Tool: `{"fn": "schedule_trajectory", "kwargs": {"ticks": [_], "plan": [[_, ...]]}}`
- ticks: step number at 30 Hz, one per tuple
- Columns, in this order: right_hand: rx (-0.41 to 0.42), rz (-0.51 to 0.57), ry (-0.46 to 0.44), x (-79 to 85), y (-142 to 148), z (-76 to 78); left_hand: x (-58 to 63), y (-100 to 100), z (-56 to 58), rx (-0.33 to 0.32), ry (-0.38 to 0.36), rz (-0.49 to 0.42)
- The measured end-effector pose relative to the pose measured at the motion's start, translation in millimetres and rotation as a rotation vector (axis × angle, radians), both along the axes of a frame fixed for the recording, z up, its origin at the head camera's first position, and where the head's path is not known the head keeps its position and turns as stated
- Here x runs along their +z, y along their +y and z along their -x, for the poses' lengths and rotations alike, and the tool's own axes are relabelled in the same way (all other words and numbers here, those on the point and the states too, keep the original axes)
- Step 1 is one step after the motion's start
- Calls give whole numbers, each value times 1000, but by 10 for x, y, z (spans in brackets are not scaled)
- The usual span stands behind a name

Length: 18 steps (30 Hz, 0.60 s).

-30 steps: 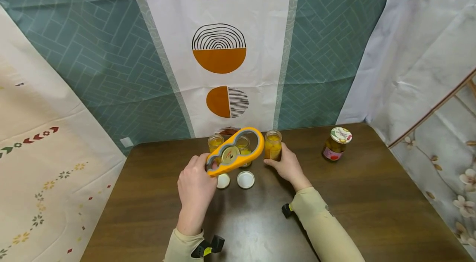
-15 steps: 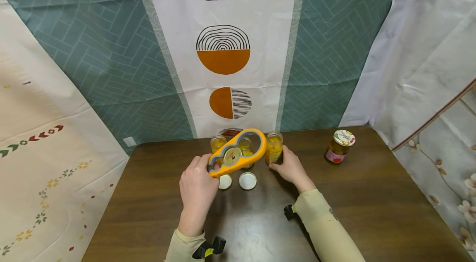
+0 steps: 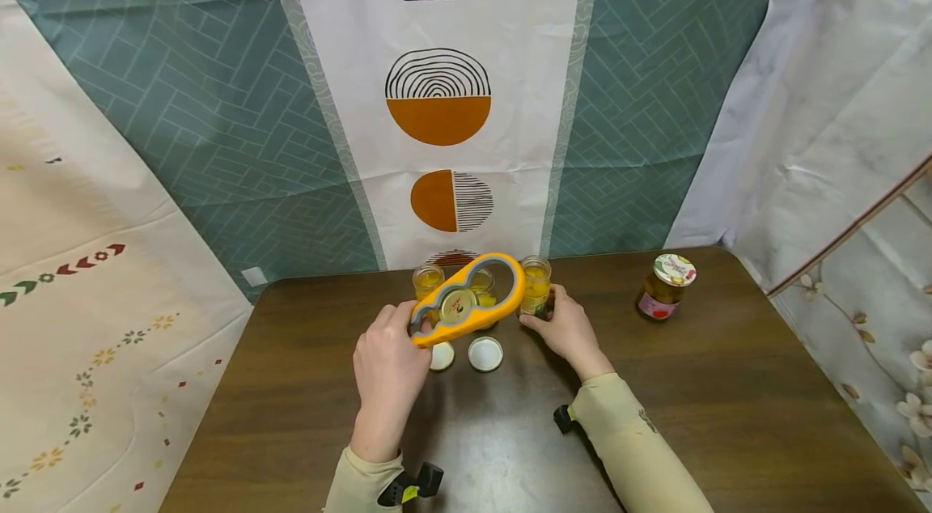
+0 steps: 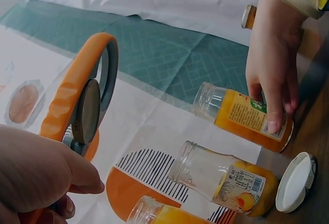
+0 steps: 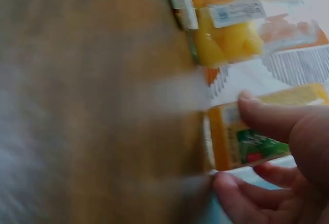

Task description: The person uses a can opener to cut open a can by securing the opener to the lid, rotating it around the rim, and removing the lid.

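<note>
My left hand (image 3: 391, 359) grips an orange jar opener (image 3: 469, 321) with a grey inner lining, held above the table. A gold lid (image 3: 459, 306) sits inside the opener's frame, seen edge-on in the left wrist view. My right hand (image 3: 568, 328) holds a lidless glass jar of yellow fruit (image 4: 252, 118) low on its side, thumb across the label; the jar stands upright at the back of the table. To its left are two more lidless jars, a middle one (image 4: 226, 180) and a left one (image 3: 427, 278), the middle one partly hidden behind the opener.
Two lids lie white side up before the jars, a right lid (image 3: 485, 354) and a left lid (image 3: 441, 356) partly covered by my left hand. A capped jar (image 3: 664, 286) with a patterned lid and pink label stands at the right on the brown table (image 3: 728, 400).
The head view has shifted slightly. My right hand and its jar have moved a little left over the last half second. The left hand keeps hold of the opener, nearly still.
</note>
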State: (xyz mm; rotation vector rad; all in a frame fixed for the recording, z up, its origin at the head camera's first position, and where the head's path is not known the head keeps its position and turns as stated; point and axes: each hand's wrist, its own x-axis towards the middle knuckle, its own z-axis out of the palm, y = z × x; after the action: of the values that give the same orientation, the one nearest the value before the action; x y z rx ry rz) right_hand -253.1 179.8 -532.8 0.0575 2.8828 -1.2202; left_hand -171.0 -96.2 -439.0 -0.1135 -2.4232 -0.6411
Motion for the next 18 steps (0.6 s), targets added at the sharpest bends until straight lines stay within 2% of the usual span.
{"fn": "schedule_trajectory", "kwargs": {"ticks": [4,7,10,13,18], "plan": [[44,-50,-91,148,118,-60,7,-8,-5,-1,-3,-1],[54,-146,-157,334,263,-143,9,2,-6,-4,-3,-2],[70,-183,-172,514,382,-228,6,12,-9,-8,3,2],[158,-80,-131,661,410,-284,-1,22,-13,-18,15,10],[404,293,-92,746,200,-316,-13,46,-12,-34,24,22]]}}
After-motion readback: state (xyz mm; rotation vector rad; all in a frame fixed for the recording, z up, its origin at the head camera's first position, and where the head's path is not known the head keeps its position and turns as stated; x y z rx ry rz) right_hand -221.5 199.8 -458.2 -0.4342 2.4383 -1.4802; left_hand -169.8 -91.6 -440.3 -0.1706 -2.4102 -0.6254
